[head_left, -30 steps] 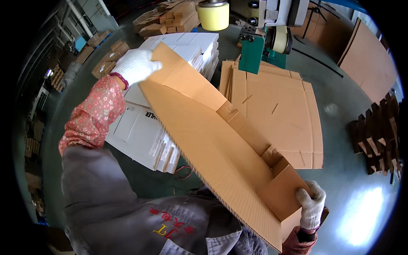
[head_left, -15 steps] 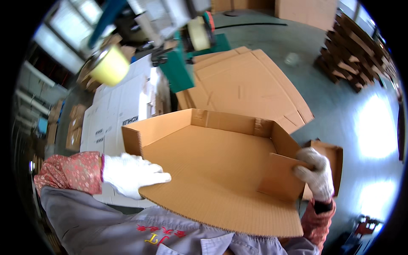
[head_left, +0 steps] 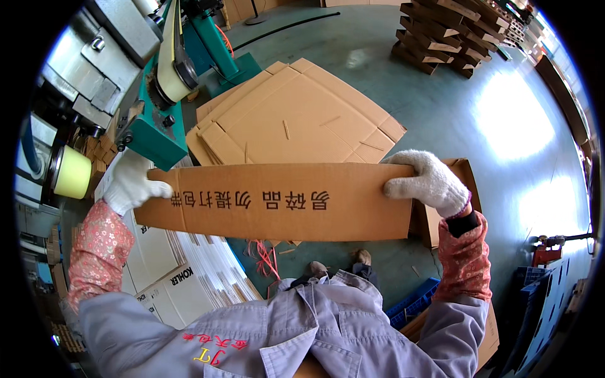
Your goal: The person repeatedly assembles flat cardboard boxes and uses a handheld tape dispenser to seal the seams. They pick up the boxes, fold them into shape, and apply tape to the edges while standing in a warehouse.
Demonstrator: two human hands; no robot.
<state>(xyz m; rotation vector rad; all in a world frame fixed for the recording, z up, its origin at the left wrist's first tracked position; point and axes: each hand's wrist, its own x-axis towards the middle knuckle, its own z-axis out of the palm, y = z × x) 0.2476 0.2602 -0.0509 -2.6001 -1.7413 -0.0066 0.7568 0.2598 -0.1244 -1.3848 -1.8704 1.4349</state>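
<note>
the folded brown carton, half a second ago opened flat across the lap, is now raised edge-on between the green machine and the far flattened cartons; gloved left hand and right hand clasp its ends, apparently ready for feeding.

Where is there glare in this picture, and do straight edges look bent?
In the head view, strong glare whitens the floor at the right; the held cardboard panel is sharp, evenly lit, its long edges slightly bowed; the pallet stack near the rim curves more, and the corners are black.
</note>
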